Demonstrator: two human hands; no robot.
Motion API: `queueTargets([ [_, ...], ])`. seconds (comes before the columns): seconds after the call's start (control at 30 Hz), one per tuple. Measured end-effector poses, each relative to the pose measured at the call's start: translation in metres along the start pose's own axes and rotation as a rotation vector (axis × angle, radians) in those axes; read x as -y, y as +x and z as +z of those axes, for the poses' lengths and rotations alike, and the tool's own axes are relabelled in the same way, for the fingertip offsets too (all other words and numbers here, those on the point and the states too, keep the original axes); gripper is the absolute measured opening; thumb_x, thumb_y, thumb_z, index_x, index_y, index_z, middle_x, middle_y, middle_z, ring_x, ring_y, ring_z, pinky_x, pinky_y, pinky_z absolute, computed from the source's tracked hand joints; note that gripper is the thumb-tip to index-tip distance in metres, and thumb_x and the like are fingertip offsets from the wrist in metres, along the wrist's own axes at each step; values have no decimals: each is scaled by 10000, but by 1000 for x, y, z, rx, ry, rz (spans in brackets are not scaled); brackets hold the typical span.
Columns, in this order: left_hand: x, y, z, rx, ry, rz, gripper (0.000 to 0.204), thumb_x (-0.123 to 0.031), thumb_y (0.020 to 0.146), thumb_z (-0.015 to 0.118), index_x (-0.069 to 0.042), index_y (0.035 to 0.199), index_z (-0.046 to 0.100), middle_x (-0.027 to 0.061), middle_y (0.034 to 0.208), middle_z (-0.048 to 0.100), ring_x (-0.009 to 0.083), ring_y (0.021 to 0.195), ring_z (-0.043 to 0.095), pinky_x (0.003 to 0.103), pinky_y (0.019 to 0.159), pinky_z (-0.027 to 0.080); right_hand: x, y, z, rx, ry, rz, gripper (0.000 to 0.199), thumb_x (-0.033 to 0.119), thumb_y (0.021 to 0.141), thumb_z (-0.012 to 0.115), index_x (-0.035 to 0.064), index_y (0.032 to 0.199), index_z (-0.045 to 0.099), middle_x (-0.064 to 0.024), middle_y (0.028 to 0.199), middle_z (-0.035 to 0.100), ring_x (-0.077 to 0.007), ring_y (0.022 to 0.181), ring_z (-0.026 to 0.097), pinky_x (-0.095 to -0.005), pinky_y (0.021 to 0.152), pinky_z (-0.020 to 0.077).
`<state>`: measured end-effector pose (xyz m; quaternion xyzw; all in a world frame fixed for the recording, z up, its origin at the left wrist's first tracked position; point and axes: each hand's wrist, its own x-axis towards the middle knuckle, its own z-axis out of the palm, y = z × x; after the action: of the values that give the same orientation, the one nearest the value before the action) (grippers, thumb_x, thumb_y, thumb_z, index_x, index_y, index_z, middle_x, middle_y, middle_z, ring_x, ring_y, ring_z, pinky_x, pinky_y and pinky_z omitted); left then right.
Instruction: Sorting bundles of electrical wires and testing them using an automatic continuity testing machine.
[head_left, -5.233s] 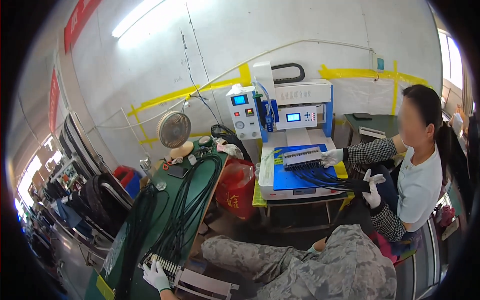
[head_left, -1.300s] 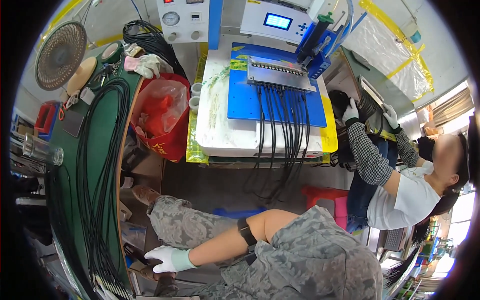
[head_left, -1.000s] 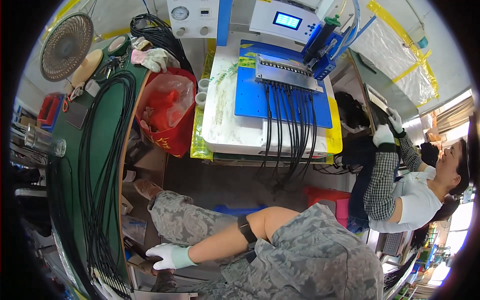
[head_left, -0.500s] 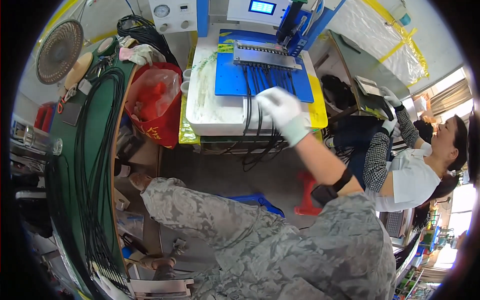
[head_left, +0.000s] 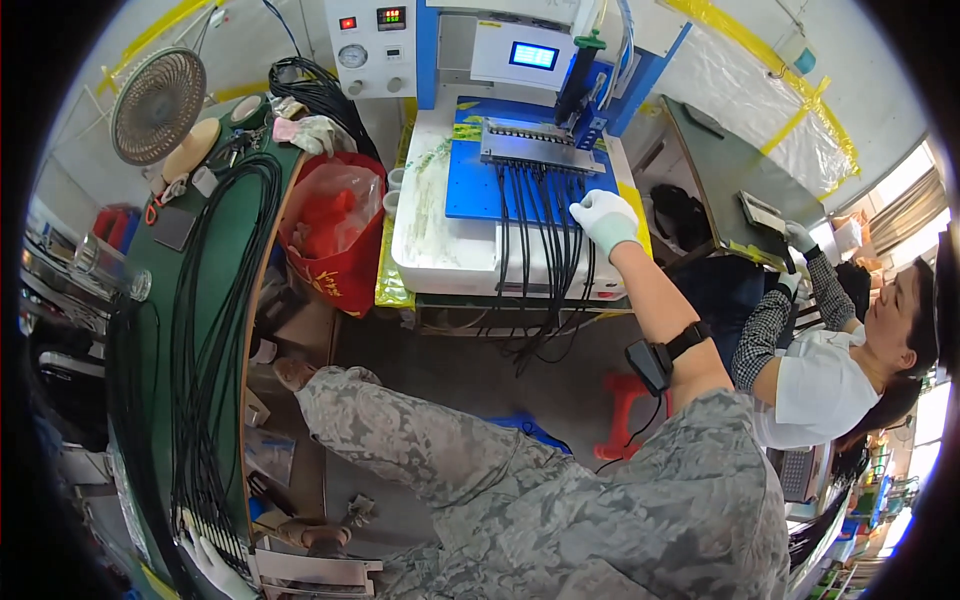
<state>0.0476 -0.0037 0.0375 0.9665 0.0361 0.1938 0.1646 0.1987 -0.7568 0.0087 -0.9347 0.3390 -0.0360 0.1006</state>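
Observation:
My right hand (head_left: 605,218), in a white glove, reaches out to the machine's blue plate (head_left: 470,185). Its fingers curl at the rightmost of several black cables (head_left: 525,230), which hang from a grey connector bar (head_left: 535,150) over the white tray's (head_left: 430,250) front edge. A black band sits on that forearm. My left hand (head_left: 212,562), also gloved, lies at the bottom left on the ends of a long black cable bundle (head_left: 205,330) on the green table (head_left: 150,330). How its fingers are set is not visible.
A red bag (head_left: 335,235) hangs between the green table and the machine. A fan (head_left: 158,92) stands at the table's far end. A co-worker (head_left: 835,370) in a white shirt sits at right, gloved hand on a grey table (head_left: 735,165). A red stool (head_left: 628,405) stands under my arm.
My right arm swung from the lower left, near the green table, up to the machine. It now rests at the right side of the hanging cables. The co-worker's arm drew back right.

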Motion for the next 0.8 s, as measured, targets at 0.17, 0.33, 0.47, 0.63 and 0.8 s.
queueTargets([
  [0.17, -5, 7, 0, -3, -52, 45, 389, -271, 1042, 391, -69, 1313, 583, 134, 1353, 560, 300, 1235, 507, 399, 1108, 271, 0, 4, 3, -52, 45, 54, 439, 549, 798, 640, 142, 949, 705, -111, 980, 704, -310, 957, 652, -398, 852, 498],
  [0.33, -14, 3, 0, -25, -40, -16, 386, -277, 1041, 397, -68, 1292, 602, 144, 1339, 567, 315, 1228, 512, 422, 1093, 291, 18, -28, -14, -107, 216, -101, 401, 507, 823, 643, 131, 958, 680, -115, 944, 697, -302, 909, 659, -398, 809, 504],
  [0.47, -17, 8, -5, -41, -44, 113, 394, -295, 1039, 398, -68, 1277, 614, 145, 1325, 577, 325, 1228, 511, 426, 1086, 306, 76, -100, -10, -124, 597, -565, 202, 300, 863, 677, 111, 934, 676, -114, 878, 679, -254, 810, 665, -337, 748, 517],
  [0.63, -23, 10, -3, -1, -117, 18, 392, -282, 1041, 392, -57, 1281, 605, 153, 1314, 583, 324, 1235, 507, 422, 1078, 317, 151, -194, 28, 319, 929, -1016, 186, 235, 844, 697, 76, 942, 682, -100, 911, 674, -271, 865, 662, -360, 763, 527],
  [0.8, 35, 1, 11, -13, -18, 8, 381, -257, 1031, 419, -46, 1303, 582, 178, 1377, 510, 322, 1276, 466, 408, 1098, 298, 222, -255, 75, 296, 1094, -1441, 186, 305, 865, 652, 119, 865, 651, -64, 817, 621, -296, 772, 602, -404, 673, 479],
])
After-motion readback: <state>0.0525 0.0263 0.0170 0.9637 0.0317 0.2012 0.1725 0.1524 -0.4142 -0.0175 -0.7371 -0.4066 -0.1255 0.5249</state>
